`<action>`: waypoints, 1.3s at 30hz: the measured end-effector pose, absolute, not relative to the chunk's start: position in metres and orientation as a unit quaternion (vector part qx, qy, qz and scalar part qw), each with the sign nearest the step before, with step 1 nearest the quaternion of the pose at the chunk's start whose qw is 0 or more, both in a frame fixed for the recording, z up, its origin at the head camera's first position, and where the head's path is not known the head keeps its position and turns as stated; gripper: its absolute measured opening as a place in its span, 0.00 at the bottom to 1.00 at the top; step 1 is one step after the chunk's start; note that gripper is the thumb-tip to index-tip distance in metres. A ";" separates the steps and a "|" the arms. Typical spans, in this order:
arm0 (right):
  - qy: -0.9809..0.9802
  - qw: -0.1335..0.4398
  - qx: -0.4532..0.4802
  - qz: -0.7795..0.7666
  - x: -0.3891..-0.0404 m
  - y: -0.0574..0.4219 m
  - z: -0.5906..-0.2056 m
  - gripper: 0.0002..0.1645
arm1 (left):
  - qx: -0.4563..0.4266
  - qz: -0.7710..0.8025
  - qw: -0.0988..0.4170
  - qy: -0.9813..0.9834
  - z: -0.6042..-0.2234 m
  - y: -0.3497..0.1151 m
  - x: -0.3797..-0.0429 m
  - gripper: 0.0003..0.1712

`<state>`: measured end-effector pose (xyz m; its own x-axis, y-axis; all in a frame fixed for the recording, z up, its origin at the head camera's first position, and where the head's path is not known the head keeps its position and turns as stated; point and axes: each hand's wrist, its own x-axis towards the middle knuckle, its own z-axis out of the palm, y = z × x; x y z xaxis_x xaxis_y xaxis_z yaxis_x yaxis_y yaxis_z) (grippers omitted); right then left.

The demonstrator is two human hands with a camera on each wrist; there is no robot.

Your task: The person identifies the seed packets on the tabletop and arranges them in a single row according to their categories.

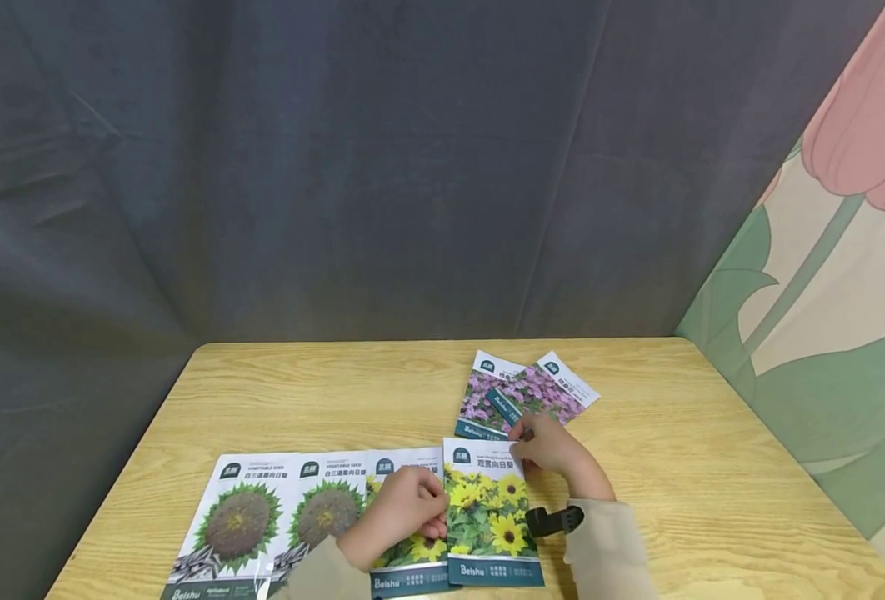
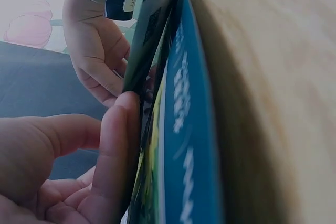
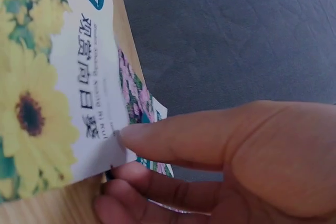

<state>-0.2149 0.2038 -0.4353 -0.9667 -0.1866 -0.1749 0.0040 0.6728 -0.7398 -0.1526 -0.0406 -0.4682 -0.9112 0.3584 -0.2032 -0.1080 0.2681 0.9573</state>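
Dark curtain (image 1: 412,167) hangs behind wooden table (image 1: 712,475); purple packets (image 1: 477,402) beyond, seedhead packets (image 1: 236,521) left. Right hand (image 1: 558,457) pinches yellow packet (image 1: 487,504) by top-right corner, beside its twin (image 1: 411,577); left hand (image 1: 403,510), fingers loosely bent, touches pinched packet's left edge.

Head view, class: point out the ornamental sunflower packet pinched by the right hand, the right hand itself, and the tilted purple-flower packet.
Ornamental sunflower packet (image 1: 491,512): head view, on its flower picture.
Right hand (image 1: 553,450): head view, mid-hand.
Tilted purple-flower packet (image 1: 547,393): head view, on its flower picture.
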 end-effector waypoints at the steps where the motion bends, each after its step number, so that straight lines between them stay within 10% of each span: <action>1: 0.907 0.118 -0.049 -0.401 -0.215 0.203 -0.435 0.03 | 0.080 0.599 0.192 0.773 -0.468 -0.040 -0.153 0.02; 39: 0.923 0.094 -0.022 -0.373 -0.219 0.201 -0.439 0.03 | 0.143 0.565 0.180 0.793 -0.465 -0.041 -0.147 0.04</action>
